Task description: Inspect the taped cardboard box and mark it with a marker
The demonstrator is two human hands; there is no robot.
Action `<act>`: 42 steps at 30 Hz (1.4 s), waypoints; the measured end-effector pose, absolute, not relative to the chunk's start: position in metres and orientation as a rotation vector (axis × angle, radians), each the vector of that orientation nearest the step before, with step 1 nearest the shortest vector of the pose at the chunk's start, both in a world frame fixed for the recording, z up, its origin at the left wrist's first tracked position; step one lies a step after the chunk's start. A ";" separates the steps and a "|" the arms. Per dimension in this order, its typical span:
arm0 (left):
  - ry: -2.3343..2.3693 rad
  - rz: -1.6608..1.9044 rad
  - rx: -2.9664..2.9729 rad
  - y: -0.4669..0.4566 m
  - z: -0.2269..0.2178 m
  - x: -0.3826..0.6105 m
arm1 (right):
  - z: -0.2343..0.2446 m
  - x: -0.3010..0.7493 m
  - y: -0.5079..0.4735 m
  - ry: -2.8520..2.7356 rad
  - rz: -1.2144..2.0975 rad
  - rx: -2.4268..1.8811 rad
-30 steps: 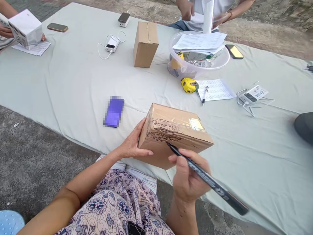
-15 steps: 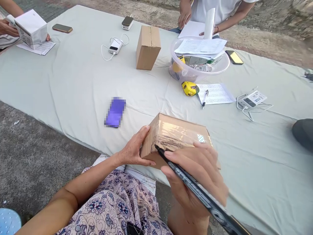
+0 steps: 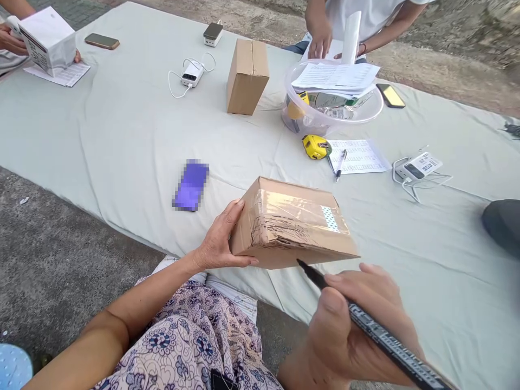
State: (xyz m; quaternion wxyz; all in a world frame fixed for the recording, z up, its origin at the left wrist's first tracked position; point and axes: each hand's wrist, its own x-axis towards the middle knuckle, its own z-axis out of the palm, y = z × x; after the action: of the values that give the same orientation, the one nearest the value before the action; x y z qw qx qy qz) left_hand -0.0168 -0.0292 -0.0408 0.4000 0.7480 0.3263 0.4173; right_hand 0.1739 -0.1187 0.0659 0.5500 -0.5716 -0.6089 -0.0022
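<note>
My left hand (image 3: 221,238) grips the near left end of a brown cardboard box (image 3: 298,216), thumb along its lower edge and fingers on its side. Clear tape and a small checked sticker cover the box's top face, and dark scribbled lines run along its near edge. The box is tilted, its right end pointing toward my right hand (image 3: 365,325). That hand is closed round a black marker pen (image 3: 377,330), whose bare tip points up and left, just below the box and seemingly apart from it.
Ahead stand another cardboard box (image 3: 247,78) and a clear plastic basin (image 3: 333,116) with papers and bottles. A yellow tape measure (image 3: 316,147), a pen (image 3: 341,165), power banks (image 3: 418,165) and a purple phone (image 3: 190,185) lie on the cloth. Two other people sit at the table.
My right hand has drawn the marker away from the box's edge, down and to the right. The box has tipped up slightly in my left hand. Across the table, a person's hand has moved over the paper.
</note>
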 end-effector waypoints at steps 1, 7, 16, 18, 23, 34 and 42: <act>0.837 1.046 1.887 -0.029 -0.040 -0.015 | 0.068 0.170 -0.117 -1.480 -0.051 -1.308; 0.800 1.111 2.043 -0.028 -0.040 -0.002 | 0.081 0.142 -0.107 -1.711 -0.055 -1.204; 0.826 1.111 2.110 -0.025 -0.037 -0.010 | 0.066 0.182 -0.087 -1.148 -0.615 -1.149; 0.824 1.108 2.004 -0.023 -0.039 -0.013 | 0.054 0.207 -0.079 -1.104 -0.673 -1.237; 0.765 1.012 1.843 -0.014 -0.044 -0.022 | -0.010 0.280 -0.075 -1.181 -0.297 -1.904; 0.694 0.837 1.707 0.044 -0.035 -0.031 | -0.105 0.335 -0.087 -1.181 -0.010 -2.358; 0.751 0.819 1.614 0.037 -0.043 -0.032 | -0.099 0.331 -0.093 -1.116 0.071 -2.301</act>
State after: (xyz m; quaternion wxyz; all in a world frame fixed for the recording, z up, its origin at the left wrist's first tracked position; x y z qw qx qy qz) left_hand -0.0321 0.0372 -0.0433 0.5570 0.6841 0.3184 0.3470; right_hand 0.3310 -0.0934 -0.0992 0.2875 -0.8615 -0.4176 0.0267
